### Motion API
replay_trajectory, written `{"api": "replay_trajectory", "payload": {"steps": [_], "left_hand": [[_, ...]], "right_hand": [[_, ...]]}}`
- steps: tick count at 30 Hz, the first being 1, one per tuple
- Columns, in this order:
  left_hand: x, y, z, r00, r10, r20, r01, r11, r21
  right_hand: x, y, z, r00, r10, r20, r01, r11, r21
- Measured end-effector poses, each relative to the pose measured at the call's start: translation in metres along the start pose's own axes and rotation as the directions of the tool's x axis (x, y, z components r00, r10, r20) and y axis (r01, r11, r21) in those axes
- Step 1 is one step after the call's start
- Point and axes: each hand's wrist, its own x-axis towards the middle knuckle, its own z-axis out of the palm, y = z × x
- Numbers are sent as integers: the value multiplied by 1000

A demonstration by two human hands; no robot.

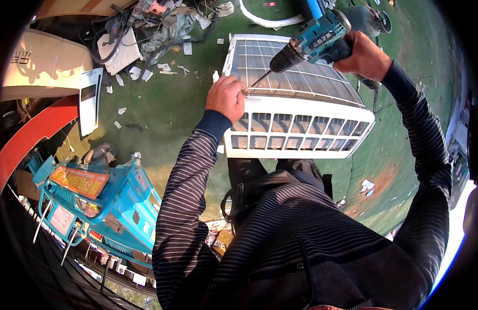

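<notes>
My right hand [366, 58] is wrapped round the grip of a teal and black cordless drill [319, 37]. Its long thin bit slants down and left toward the near left corner of a white air conditioner outdoor unit [306, 106]. At that corner my left hand [226, 99] is closed, fingertips pinched close beside the bit's tip. What those fingers hold, if anything, is hidden. The unit lies before my legs, with a wire grid over its finned top and a slotted white panel facing me. Whether the bit touches it, I cannot tell.
A heap of cables, tools and plastic [171, 31] lies at the far left, beside a cardboard box [48, 59]. Paper scraps litter the green floor [161, 121]. A blue three-wheeled vehicle [115, 201] stands at the lower left. Another tool [368, 21] lies behind the drill.
</notes>
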Motion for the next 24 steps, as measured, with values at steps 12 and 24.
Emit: {"api": "replay_trajectory", "payload": {"steps": [12,24], "left_hand": [[2,1,1,1000,2,-3,-1,999,51],[3,2,1,1000,16,-26,-15,1000,24]], "right_hand": [[46,-9,4,994,-28,103,36,996,-77],[61,-8,3,987,-28,155,46,993,-110]]}}
